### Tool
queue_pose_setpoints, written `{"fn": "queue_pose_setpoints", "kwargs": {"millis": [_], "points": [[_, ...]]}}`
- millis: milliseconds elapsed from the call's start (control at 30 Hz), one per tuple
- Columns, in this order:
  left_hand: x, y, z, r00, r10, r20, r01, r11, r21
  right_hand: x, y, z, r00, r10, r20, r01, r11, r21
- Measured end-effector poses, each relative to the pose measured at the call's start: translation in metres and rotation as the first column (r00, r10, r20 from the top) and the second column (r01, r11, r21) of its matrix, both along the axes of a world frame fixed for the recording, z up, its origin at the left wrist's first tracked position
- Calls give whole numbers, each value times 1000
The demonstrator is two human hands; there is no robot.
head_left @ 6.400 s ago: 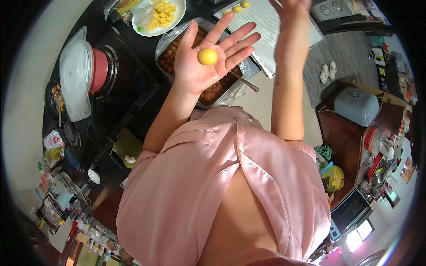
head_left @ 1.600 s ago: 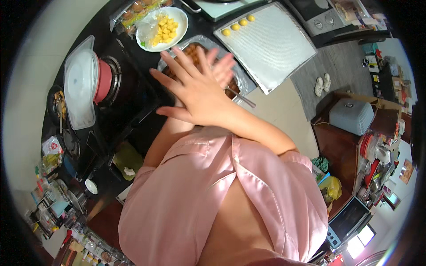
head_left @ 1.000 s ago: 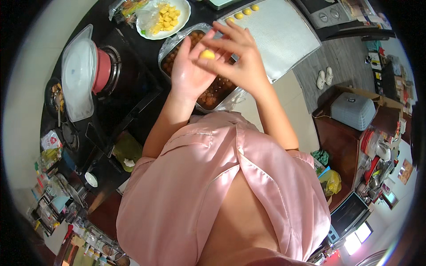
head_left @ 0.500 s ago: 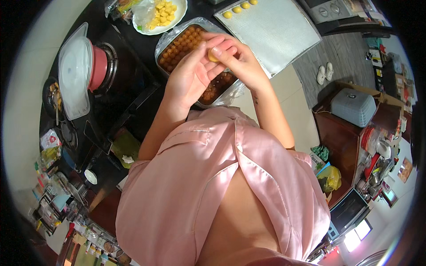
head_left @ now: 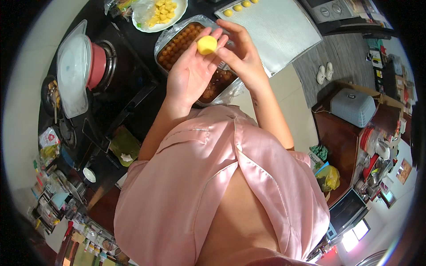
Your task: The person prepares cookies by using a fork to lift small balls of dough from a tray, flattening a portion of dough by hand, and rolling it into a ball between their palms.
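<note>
A flattened round of yellow dough (head_left: 207, 44) lies on the fingers of my left hand (head_left: 188, 80), which is held palm up. My right hand (head_left: 246, 60) is just to its right, fingers apart and curved, the thumb tip close to the dough's edge. Whether that thumb touches the dough, I cannot tell. Under both hands is a metal tray with brown balls (head_left: 178, 48) in rows at its far left and a darker brown mass (head_left: 222, 82) in its near part. My hands hide the tray's middle.
A perforated baking sheet (head_left: 284, 40) stands to the right, with several yellow balls (head_left: 237, 8) along its far edge. Farther left are a white plate (head_left: 183, 13) of yellow dough pieces (head_left: 163, 12) and a pink pot (head_left: 97, 66) on the stove. Clear plastic film (head_left: 233, 95) surrounds the tray.
My hands were cupped together around the dough. Now my right hand has drawn off and its fingers have spread, and the dough shows as a flat disc on my left fingers.
</note>
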State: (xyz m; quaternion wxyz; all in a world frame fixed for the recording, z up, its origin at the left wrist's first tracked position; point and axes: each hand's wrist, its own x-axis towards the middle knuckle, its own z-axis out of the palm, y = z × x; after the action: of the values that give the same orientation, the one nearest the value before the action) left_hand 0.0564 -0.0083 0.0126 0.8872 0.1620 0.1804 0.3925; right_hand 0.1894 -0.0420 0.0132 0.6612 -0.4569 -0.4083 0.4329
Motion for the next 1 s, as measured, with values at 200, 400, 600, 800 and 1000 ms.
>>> {"fn": "queue_pose_setpoints", "kwargs": {"millis": [200, 400, 600, 800, 1000], "points": [[-4, -3, 5, 987, -79, 140, 86, 995, -50, 14, 3, 1, 884, -94, 459, 74, 995, 62], [-16, 6, -3, 952, -198, -235, 232, 964, 128, 46, 14, 21, 826, 407, 390, -407, 909, -86], [-11, 3, 7, 960, -150, -238, 183, 975, 126, 14, -2, 6, 970, 237, 46, -222, 951, -214], [-9, -8, 11, 986, -136, -101, 135, 991, -17, 6, -6, -9, 968, 202, 149, -159, 952, -262], [-7, -10, 11, 995, -89, -36, 87, 995, -52, 4, -1, -6, 978, 208, 17, -202, 964, -172]]}}
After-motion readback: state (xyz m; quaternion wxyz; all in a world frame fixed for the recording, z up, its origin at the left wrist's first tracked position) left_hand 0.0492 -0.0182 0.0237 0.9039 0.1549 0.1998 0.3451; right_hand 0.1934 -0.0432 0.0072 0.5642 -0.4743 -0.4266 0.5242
